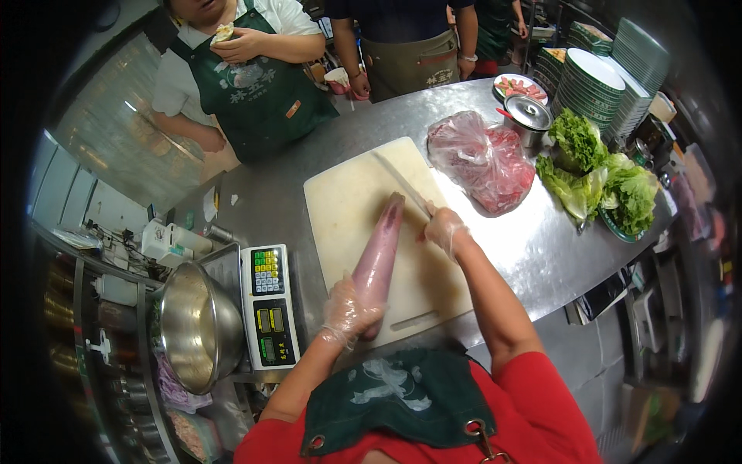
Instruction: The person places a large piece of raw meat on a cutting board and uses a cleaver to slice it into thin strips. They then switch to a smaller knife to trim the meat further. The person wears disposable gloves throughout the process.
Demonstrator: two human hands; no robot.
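A long, tapered piece of raw meat (pixel 378 255) lies on the white cutting board (pixel 336 203), its narrow end pointing away from me. My left hand (pixel 351 310), in a clear plastic glove, grips its thick near end. In my gloved right hand (pixel 445 229) is a long-bladed knife (pixel 403 181). The blade slants to the far left, beyond the meat's narrow tip and apart from it in the picture. My right fingers cover the knife's handle.
Bagged raw meat (pixel 481 159), a lidded metal pot (pixel 527 119), lettuce (pixel 579 180) and stacked plates (pixel 591 87) stand right. On the left are a digital scale (pixel 269 307) and a large steel bowl (pixel 200 327). Across the steel table (pixel 371 119), one person (pixel 255 87) holds food; others stand nearby.
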